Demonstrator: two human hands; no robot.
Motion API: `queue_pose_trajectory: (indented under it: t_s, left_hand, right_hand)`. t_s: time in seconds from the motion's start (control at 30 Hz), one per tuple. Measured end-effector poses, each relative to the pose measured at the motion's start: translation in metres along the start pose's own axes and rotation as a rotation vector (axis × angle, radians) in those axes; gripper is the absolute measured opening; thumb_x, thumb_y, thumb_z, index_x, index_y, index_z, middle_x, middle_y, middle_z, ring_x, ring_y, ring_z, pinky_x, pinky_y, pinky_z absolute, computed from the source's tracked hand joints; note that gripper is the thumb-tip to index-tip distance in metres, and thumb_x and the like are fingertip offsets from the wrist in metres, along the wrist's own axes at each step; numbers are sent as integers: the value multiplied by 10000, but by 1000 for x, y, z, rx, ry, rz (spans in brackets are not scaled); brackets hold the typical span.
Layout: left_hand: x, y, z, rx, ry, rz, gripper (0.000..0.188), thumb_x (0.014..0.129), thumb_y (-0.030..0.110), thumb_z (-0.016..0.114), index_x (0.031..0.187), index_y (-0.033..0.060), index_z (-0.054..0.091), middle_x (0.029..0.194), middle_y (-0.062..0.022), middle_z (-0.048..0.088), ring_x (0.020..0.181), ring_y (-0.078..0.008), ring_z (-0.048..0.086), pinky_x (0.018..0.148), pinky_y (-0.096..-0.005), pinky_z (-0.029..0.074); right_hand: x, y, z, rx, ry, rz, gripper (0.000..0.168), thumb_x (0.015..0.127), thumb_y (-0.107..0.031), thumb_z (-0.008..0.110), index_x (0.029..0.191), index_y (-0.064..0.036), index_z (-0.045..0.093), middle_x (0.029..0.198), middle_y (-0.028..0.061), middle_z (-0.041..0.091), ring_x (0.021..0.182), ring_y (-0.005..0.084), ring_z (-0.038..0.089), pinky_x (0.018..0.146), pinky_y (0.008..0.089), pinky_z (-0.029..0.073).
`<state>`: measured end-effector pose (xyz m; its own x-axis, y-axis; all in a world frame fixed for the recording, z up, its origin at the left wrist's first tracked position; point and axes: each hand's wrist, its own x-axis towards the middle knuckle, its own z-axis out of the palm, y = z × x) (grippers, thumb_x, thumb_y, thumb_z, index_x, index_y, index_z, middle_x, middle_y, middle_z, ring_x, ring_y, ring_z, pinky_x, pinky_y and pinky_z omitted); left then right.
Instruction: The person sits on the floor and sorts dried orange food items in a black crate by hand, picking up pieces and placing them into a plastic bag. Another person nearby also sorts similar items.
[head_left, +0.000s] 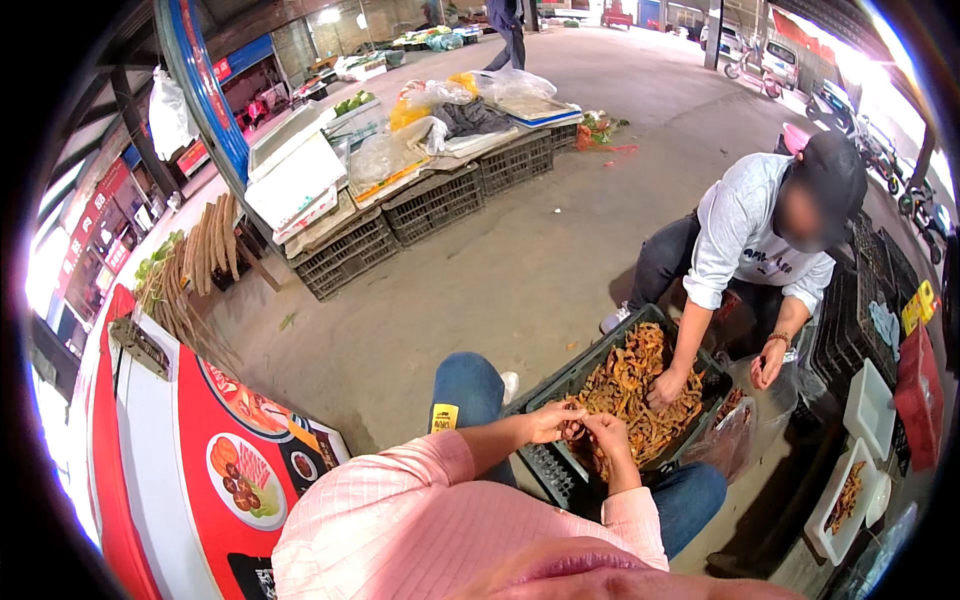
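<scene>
A black plastic crate (546, 471) stands between my knees, filled with a heap of orange-brown, knobbly roots or similar produce (626, 367); its exact kind is not clear. Over the crate's near left part, my left hand (556, 422) grips a small dark reddish-brown piece (574, 429). My right hand (606, 433) is right beside it, thumb and fingertips pinched at the same piece. Across the crate, a co-worker in a grey sweatshirt reaches one hand (666, 388) into the heap and holds the other hand (766, 364), palm up, above a clear plastic bag (731, 442).
White trays (870, 409), one with some of the produce, lie at the right near stacked black crates (840, 337) and a red crate (921, 394). A red and white printed cabinet (196, 450) stands at my left. Further off are produce stands on crates (435, 202).
</scene>
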<state>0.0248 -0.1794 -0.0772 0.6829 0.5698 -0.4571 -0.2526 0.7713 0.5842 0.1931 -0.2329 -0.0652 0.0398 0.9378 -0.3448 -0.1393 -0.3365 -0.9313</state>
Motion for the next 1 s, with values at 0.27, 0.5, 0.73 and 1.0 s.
queue_pose_trajectory:
  t_s: [0.27,0.5,0.73,1.0]
  left_hand:
    - [-25,78,4,-30,-48,190,177,938,257,581,925,83,547,798,-16,566,661,-87,521,536,-212,436]
    - [-49,176,-54,-186,-76,414,81,926,177,589,965,106,584,828,-2,590,695,-110,545,589,-233,479]
    - [-42,176,-66,-222,125,566,165,955,194,537,973,36,584,681,-31,528,611,-137,464,595,-251,433]
    - [-43,191,-67,-359,-22,460,126,934,121,561,931,-5,561,819,-109,532,730,-189,453,624,-288,407]
  right_hand:
    - [11,9,-12,137,87,59,201,901,-262,637,827,-75,635,680,-11,604,507,67,506,460,208,381]
    - [35,72,-34,34,127,72,305,897,-334,617,720,-86,602,604,1,570,496,112,509,453,252,380]
    - [11,131,-42,-594,10,259,177,869,-170,620,842,-10,689,784,72,681,720,157,607,682,311,476]
    - [15,160,-68,-678,422,471,160,794,-140,616,828,-7,698,742,67,671,685,156,621,630,328,481]
